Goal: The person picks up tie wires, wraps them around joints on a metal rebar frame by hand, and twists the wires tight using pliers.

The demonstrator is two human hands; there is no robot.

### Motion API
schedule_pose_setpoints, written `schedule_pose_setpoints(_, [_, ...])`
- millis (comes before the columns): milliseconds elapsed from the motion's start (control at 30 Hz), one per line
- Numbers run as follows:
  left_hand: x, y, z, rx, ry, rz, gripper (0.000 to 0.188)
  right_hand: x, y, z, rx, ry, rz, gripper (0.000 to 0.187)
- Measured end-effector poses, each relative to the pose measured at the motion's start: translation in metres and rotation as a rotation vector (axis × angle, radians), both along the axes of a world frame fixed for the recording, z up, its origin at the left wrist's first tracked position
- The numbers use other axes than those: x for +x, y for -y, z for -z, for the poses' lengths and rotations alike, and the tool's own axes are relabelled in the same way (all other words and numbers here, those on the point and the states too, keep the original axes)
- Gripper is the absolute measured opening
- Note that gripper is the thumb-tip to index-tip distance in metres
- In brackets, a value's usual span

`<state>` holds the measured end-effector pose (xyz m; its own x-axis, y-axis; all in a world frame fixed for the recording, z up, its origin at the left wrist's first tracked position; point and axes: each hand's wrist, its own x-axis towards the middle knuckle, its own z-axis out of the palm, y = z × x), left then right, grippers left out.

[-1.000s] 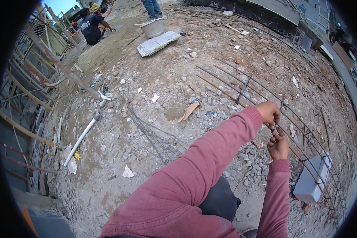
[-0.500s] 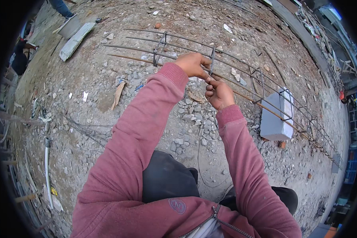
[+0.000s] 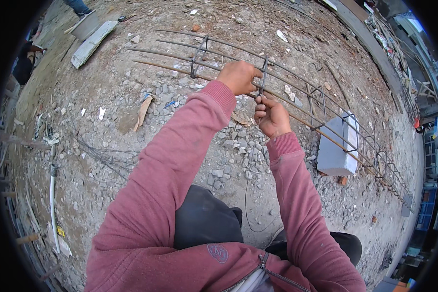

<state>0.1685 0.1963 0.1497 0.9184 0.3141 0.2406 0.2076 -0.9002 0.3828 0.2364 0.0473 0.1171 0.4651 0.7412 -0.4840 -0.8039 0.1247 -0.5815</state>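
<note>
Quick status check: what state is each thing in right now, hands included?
Left hand: closed around a cage bar.
Right hand: fingers pinched just below the stirrup.
Rebar cage: lying lengthwise, one end propped on the block.
Stirrup: upright between the hands.
Block: on the gravel, under the cage.
Plank: flat on the ground.

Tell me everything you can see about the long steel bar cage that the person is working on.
The rebar cage is a long frame of thin, rusty-brown steel bars running side by side, bound by dark rectangular stirrups spaced along it. It lies across gravelly ground, running from upper left to lower right, with one part resting on a grey concrete block. The left hand grips a bar beside one stirrup; the right hand holds the cage just below it.
</note>
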Motion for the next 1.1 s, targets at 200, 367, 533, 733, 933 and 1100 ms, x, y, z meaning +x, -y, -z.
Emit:
schedule_pose_setpoints(200, [0.004,0.016,0.001,0.117,-0.145,-0.193,0.014,0.003,0.001,0.004,0.046,-0.074,-0.012,0.029])
schedule_pose_setpoints(367, [0.013,-0.002,-0.004,-0.426,-0.272,-0.150,0.018,-0.003,-0.003,0.007,0.025,-0.063,0.057,0.020])
schedule_pose_setpoints(533, [0.014,-0.001,-0.001,-0.435,-0.157,-0.191,0.015,-0.004,-0.008,0.007,0.011,-0.094,0.154,0.010])
schedule_pose_setpoints(733, [0.008,0.017,0.003,-0.387,0.090,-0.313,0.015,0.009,-0.011,0.003,0.024,-0.069,0.093,0.009])
schedule_pose_setpoints(933, [0.005,0.023,0.006,-0.340,0.178,-0.361,0.015,0.001,-0.007,-0.007,-0.144,0.053,0.052,0.015])
schedule_pose_setpoints(1100, [0.005,0.027,0.012,-0.303,0.304,-0.335,0.015,-0.008,-0.016,-0.014,-0.226,0.193,0.090,0.027])
